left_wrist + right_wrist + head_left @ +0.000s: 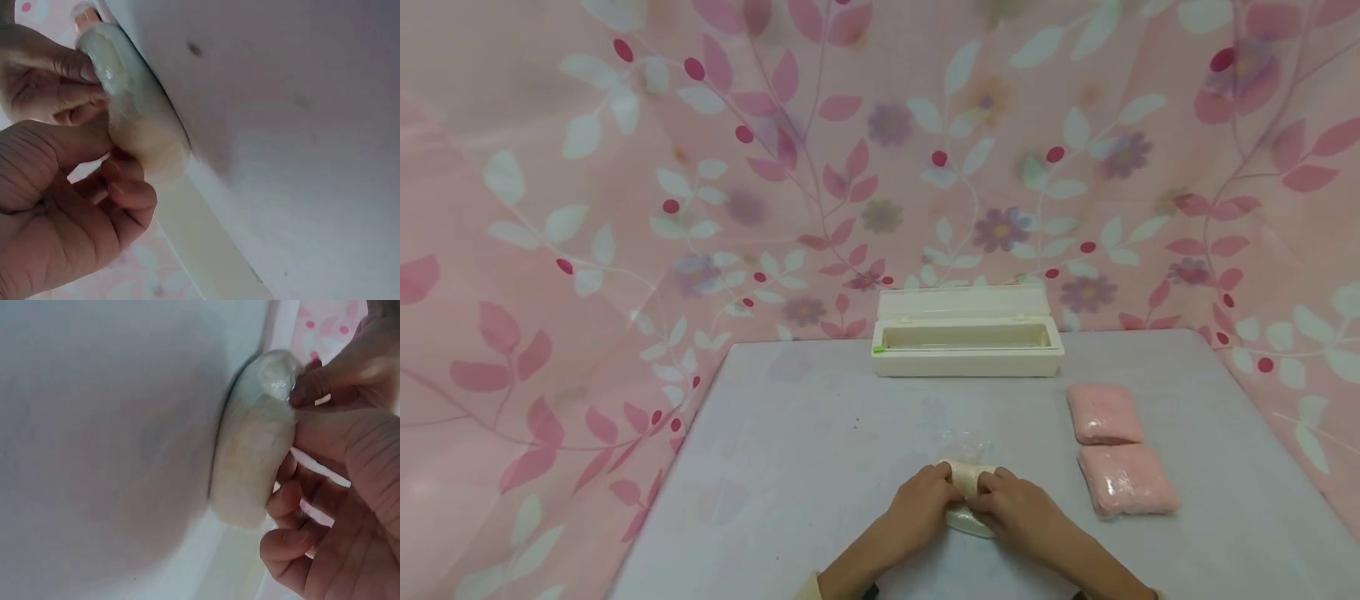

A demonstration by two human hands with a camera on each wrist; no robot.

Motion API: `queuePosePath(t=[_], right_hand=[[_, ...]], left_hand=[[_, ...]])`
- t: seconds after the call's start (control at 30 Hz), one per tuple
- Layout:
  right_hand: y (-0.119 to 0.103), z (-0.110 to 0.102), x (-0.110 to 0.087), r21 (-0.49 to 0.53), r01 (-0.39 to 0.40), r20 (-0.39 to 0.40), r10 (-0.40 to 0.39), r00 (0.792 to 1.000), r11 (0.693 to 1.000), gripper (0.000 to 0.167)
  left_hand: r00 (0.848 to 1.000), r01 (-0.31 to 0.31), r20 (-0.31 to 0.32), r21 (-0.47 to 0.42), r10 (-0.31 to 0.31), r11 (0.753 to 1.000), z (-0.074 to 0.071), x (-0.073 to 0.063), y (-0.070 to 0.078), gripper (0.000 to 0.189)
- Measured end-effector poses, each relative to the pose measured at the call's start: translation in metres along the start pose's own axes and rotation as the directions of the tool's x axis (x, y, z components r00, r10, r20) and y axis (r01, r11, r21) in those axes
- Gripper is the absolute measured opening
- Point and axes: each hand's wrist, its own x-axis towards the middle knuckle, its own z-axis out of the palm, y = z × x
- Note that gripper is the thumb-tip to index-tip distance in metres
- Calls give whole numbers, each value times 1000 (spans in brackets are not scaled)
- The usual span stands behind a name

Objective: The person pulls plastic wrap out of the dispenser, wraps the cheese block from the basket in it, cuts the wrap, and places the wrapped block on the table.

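Observation:
A soft cream-coloured bundle in clear plastic film [966,477] lies on the table near its front, between the two hands. My left hand [923,502] grips its left side, thumb pressed to the film and fingers curled under the edge. From the right, my right hand [1021,510] pinches the same bundle with thumb and curled fingers. In the left wrist view the bundle [147,122] looks thick and rounded, its film shiny and gathered. The right wrist view shows a bunched knob of film at one end of the bundle [253,456]. Loose film spreads just beyond it.
At the back of the table [790,433] stands a long white box [967,364] with its lid raised and a small green piece at its left front edge. Two pink film-wrapped packets [1105,414] lie to the right. Pink floral cloth [850,167] hangs behind and at both sides.

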Motion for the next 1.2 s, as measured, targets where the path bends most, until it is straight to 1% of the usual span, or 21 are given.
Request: queuePosePath(t=[0.03, 0.1, 0.2, 0.3, 0.37, 0.43, 0.47, 0.53, 0.6, 0.67, 0.73, 0.8, 0.87, 0.93, 1.0, 1.07, 1.2], right_hand=[[1, 0, 0, 31, -21, 18, 20, 1000, 999, 11], [3, -2, 0, 87, -74, 78, 67, 995, 993, 11], [6, -3, 0, 145, -91, 107, 75, 991, 985, 11], [10, -7, 0, 213, -73, 116, 49, 992, 974, 10], [14, -12, -2, 283, -63, 121, 30, 992, 957, 12], [19, -18, -4, 368, -58, 122, 14, 992, 928, 14], [22, -21, -5, 411, -63, 118, 16, 993, 910, 16], [28, -29, -7, 473, -81, 107, 35, 994, 877, 20], [35, -37, -7, 504, -94, 76, 64, 995, 859, 23], [41, -46, -8, 499, -121, 50, 110, 993, 858, 27], [46, -54, -10, 494, -162, 48, 159, 986, 854, 30], [51, -60, -11, 483, -192, 48, 193, 980, 854, 33], [55, -64, -13, 471, -211, 47, 215, 976, 857, 35], [59, -67, -15, 461, -221, 39, 229, 973, 860, 36], [62, -69, -16, 453, -225, 27, 239, 971, 863, 38], [65, -69, -18, 448, -226, 14, 246, 969, 865, 39], [70, -69, -22, 449, -224, -4, 252, 968, 865, 40]], left_hand=[[1000, 7, 19, -37, -6, 999, -1, 0, -1, 21], [998, 19, 67, -105, -12, 994, -4, 3, -4, 22], [993, 30, 117, -171, -10, 985, -3, 8, -10, 21], [992, 29, 130, -203, -2, 979, -4, 11, -15, 20], [992, 24, 123, -181, -1, 983, -4, 10, -14, 17], [994, 11, 105, -127, 3, 992, -5, 6, -10, 15], [996, 3, 89, -87, 5, 996, -6, 4, -6, 13], [999, -3, 46, -18, 4, 1000, -9, -1, 2, 7], [1000, -6, -16, 27, 7, 1000, -13, -4, 9, 7], [997, -4, -80, 54, 9, 999, -16, -5, 17, 12], [994, -1, -111, 53, 7, 999, -17, -5, 23, 18], [993, 5, -115, 51, 1, 999, -15, -4, 29, 21], [995, 28, -100, 55, -22, 998, -12, -1, 36, 22], [995, 59, -90, 90, -51, 994, -8, 1, 42, 24], [992, 98, -92, 138, -86, 986, -3, 3, 47, 27], [988, 131, -106, 202, -112, 971, 0, 4, 51, 34], [980, 176, -141, 295, -139, 939, 4, 5, 55, 43]])
